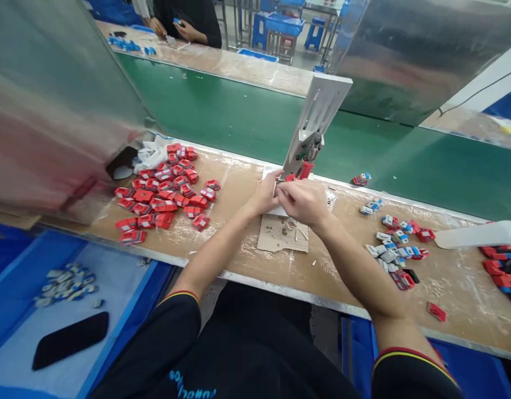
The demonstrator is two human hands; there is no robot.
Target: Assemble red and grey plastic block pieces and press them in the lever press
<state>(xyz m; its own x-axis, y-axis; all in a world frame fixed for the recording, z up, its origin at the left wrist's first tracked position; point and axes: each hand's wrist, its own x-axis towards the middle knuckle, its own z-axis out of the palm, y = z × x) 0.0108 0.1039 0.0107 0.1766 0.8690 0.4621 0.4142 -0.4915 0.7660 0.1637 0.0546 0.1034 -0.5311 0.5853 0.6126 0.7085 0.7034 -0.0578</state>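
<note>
Both hands are at the foot of an upright metal toggle-clamp fixture (311, 130) with a red handle (306, 169). My left hand (265, 194) is closed at the left side of its base, thumb and fingers bent inward. Close against it, my right hand (304, 200) has its fingers curled into a pinch just below the red handle. A small red part (290, 177) shows just above the fingers; what they grip is hidden behind them. Below the hands, a piece of cardboard (275, 235) lies on the bench, with a few white cotton swabs (295, 228) on it.
Many red toy car bodies (164, 194) are piled left, beside a white cloth (152, 152). White, blue and red toy cars (390, 252) lie right, near a translucent scoop-like piece (479, 235). A green conveyor belt (222, 102) runs behind. A black phone (70, 339) rests in a blue bin. Another person (186, 25) sits opposite.
</note>
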